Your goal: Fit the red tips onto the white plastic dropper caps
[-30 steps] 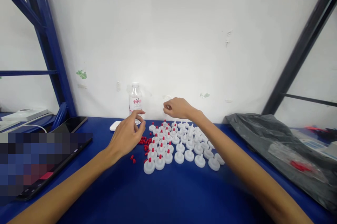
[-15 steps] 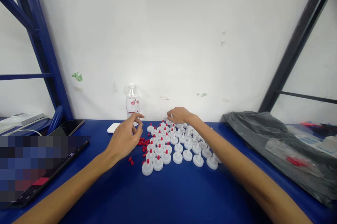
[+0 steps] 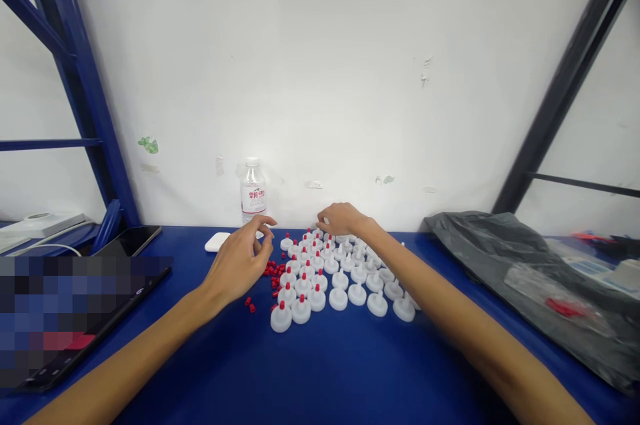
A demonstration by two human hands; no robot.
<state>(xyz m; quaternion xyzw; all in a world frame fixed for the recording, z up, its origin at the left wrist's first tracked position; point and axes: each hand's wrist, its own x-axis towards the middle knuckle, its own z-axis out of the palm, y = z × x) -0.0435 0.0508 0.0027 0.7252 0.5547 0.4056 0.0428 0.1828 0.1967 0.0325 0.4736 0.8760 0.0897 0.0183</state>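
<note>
Many white nozzle caps [image 3: 338,299] stand on the blue table, spouts upward. Those on the left wear small red tips [image 3: 301,300], while the spouts on the right are bare. My left hand [image 3: 243,258] hovers beside a pile of loose red tips [image 3: 273,270], its fingers curved and apart with nothing visible between them. At the back row of the nozzle caps, my right hand [image 3: 343,218] has its fingertips pinched together. What lies between those fingertips is too small and partly hidden to make out. My right forearm covers part of the right-hand caps.
A water bottle [image 3: 253,192] stands against the wall behind my left hand, near a white rounded case [image 3: 217,242]. A phone [image 3: 131,240] and a dark tablet [image 3: 100,332] lie on the left. Grey plastic bags [image 3: 480,245] cover the right side. Blue posts [image 3: 83,72] rise at the left.
</note>
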